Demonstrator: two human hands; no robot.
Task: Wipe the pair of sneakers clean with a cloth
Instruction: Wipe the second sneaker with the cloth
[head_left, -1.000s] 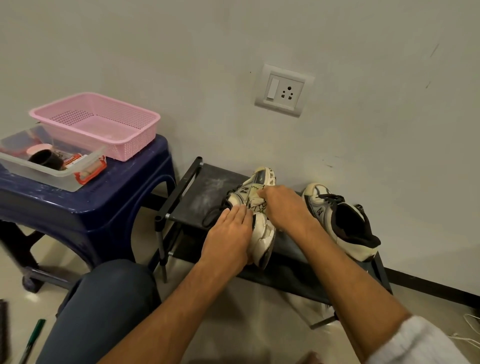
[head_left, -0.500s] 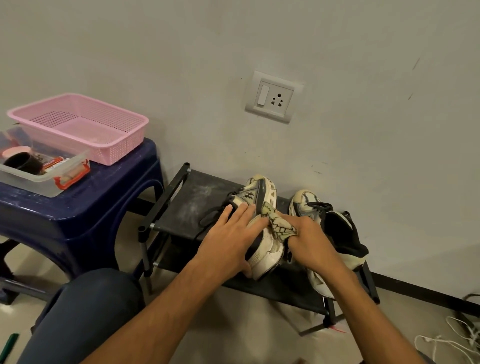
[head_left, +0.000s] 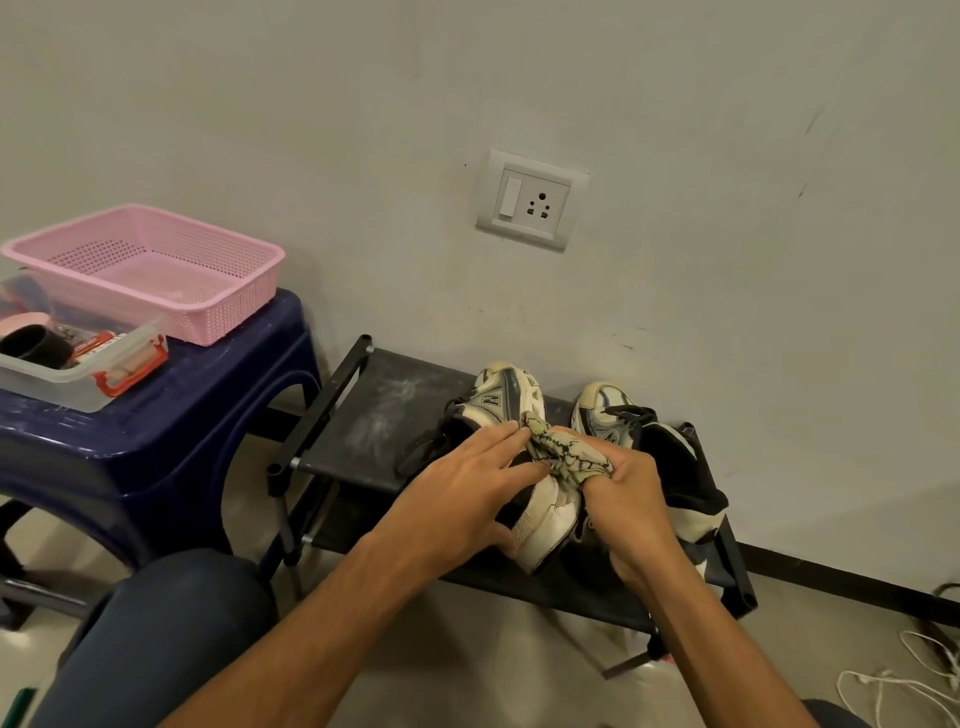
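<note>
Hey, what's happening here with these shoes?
A person is cleaning sneakers on a low black rack. The left hand holds one sneaker tipped on its side, while the right hand grips a patterned cloth against its sole edge. The other sneaker sits beside it on the rack.

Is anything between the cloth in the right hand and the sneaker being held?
Nothing visible: the cloth, gripped by the right hand, touches the tipped sneaker that the left hand holds on the rack.

Tipped sneaker (head_left: 545, 525) collar, presumably, behind left hand (head_left: 457, 488)
</note>
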